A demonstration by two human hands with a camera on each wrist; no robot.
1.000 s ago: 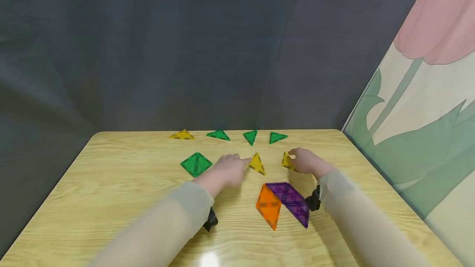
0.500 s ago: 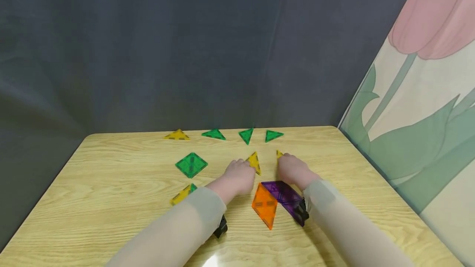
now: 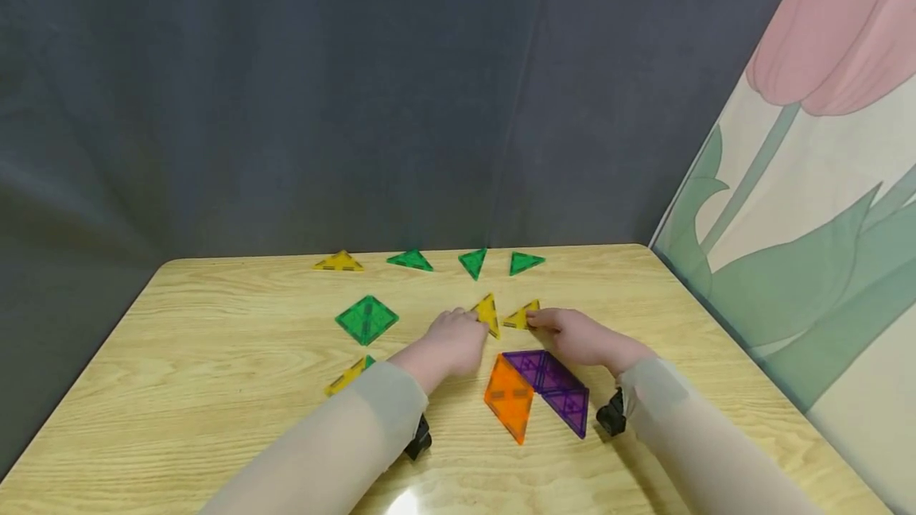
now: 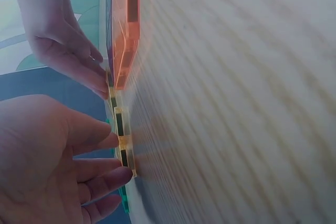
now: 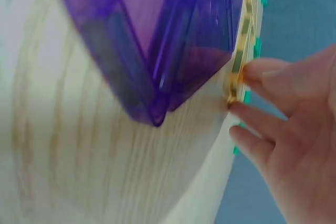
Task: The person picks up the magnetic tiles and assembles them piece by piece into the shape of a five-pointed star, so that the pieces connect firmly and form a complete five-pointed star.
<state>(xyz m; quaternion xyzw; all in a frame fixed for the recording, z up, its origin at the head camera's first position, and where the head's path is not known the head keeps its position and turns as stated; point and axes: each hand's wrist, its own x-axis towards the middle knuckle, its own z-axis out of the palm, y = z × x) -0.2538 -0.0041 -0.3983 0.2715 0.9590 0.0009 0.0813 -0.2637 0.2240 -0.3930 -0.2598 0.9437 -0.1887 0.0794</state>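
Note:
My left hand (image 3: 452,340) holds a yellow triangular magnetic tile (image 3: 489,311) flat on the table, fingertips at its edges. In the left wrist view, its fingers (image 4: 107,174) meet the tile's near edge. Just to the right, my right hand (image 3: 583,336) pinches a second yellow triangular tile (image 3: 517,319) between thumb and fingers. The two tiles lie close together with a small gap in the head view. Nearer to me, an orange diamond (image 3: 510,397) adjoins a strip of purple triangular tiles (image 3: 561,380). My left hand partly covers its tile.
A green diamond (image 3: 366,320) lies to the left; a yellow and green piece (image 3: 347,376) is partly behind my left sleeve. Along the back edge are a yellow triangle (image 3: 339,261) and green triangles (image 3: 409,260). A dark curtain (image 3: 343,102) hangs behind the wooden table (image 3: 179,388).
The right yellow tile has moved left, closer to the left one, and its orientation has changed. My left hand has shifted from pointing at its tile to fingers over the tile's near side.

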